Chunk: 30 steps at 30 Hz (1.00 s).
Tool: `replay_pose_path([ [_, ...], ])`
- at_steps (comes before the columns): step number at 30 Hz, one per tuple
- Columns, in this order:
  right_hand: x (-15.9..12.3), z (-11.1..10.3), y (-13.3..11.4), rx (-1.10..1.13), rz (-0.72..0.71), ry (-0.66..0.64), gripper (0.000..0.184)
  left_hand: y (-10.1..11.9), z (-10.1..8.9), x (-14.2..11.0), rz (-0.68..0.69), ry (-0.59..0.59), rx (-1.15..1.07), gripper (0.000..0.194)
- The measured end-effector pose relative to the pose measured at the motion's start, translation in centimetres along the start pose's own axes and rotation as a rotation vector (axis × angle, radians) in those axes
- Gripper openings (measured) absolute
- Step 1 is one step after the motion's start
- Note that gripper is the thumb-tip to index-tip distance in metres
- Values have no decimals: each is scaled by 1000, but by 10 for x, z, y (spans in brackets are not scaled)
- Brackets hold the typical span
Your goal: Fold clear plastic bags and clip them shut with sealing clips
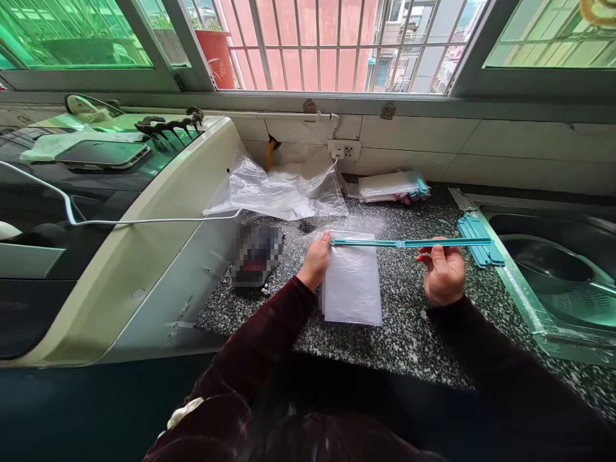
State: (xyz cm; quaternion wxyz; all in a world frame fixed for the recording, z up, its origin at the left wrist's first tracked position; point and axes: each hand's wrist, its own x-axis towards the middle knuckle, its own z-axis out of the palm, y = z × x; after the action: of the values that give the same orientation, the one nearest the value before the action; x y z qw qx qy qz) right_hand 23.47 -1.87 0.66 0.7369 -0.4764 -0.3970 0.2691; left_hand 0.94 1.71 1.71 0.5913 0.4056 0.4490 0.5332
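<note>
A long, thin blue bag sealing clip (370, 243) is unfolded into a nearly straight strip, with a hinge near its middle. My left hand (316, 260) is closed on its left end, at the upper left corner of a clear plastic bag (353, 289). The clip's left half lies across the top of this bag. My right hand (443, 273) pinches the clip's right half between thumb and fingers, away from the bag. Several more blue clips (476, 240) lie in a pile to the right, beside the sink.
Behind my hands are a crumpled clear plastic bag (289, 192) and a stack of clipped bags (392, 186). A blurred dark object (257, 256) lies left on the speckled counter (404, 340). The sink (510, 269) is at right; a white cable (158, 221) crosses the pale appliance (192, 173).
</note>
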Motion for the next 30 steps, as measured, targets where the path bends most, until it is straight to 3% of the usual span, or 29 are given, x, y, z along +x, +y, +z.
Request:
replay_pose_path([
  [6,1,0,0,-33,-16,-7,34,1,-2,4,33,0,42,32],
  [12,0,-3,-1,-182,-171,-76,29,3,-4,6,0,-29,57,31],
  [23,-1,-6,-7,-533,-320,-460,32,-4,-2,3,-85,-89,18,35],
  [30,1,-6,-4,-532,-406,-513,24,-1,-2,1,-118,-90,-16,34],
])
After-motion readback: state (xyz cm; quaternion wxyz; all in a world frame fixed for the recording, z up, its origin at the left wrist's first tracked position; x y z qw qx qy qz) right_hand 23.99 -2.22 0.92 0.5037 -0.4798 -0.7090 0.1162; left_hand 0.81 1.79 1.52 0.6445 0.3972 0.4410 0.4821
